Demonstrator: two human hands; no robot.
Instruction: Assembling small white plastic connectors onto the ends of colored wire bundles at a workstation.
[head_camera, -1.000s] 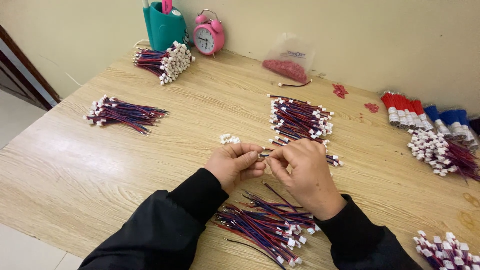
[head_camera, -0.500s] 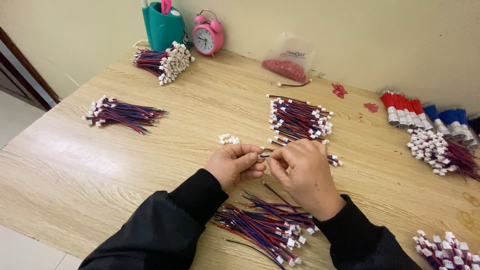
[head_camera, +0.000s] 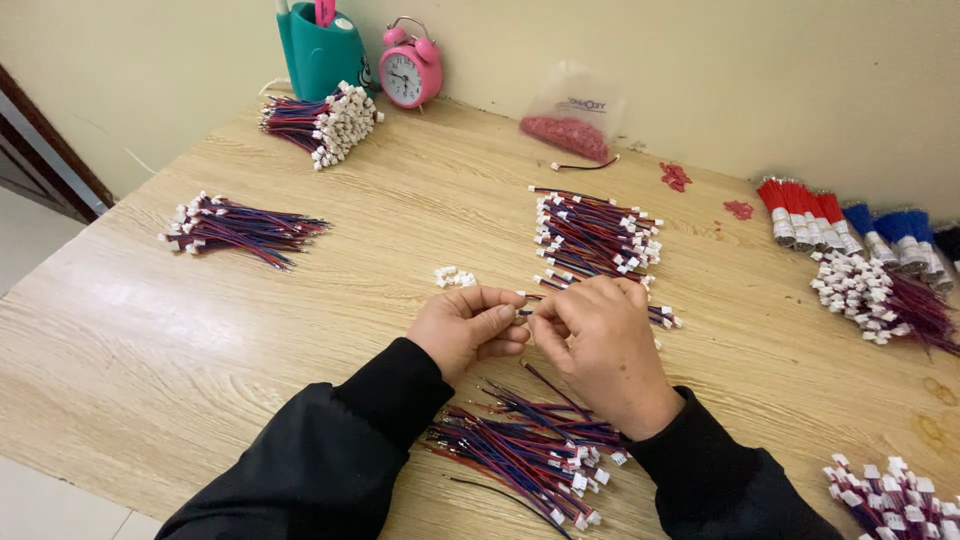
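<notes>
My left hand (head_camera: 470, 325) and my right hand (head_camera: 600, 340) meet over the middle of the wooden table (head_camera: 250, 320), fingertips pinched together on one thin red-and-blue wire lead (head_camera: 525, 310). A wire end trails down from my right hand. Under my wrists lies a loose pile of the same leads with white plugs (head_camera: 530, 455). A few loose white plugs (head_camera: 455, 277) sit just left of my left hand. A neater stack of leads (head_camera: 595, 235) lies right behind my hands.
More wire bundles lie at the left (head_camera: 235, 225), the back left (head_camera: 325, 122), the right (head_camera: 885, 300) and the lower right corner (head_camera: 895, 495). Red and blue wire bunches (head_camera: 850, 225), a bag of red parts (head_camera: 570, 130), a pink alarm clock (head_camera: 410, 72) and a teal holder (head_camera: 325, 50) line the wall.
My hands stay in the same spot; only the fingers shift slightly on the wire lead.
</notes>
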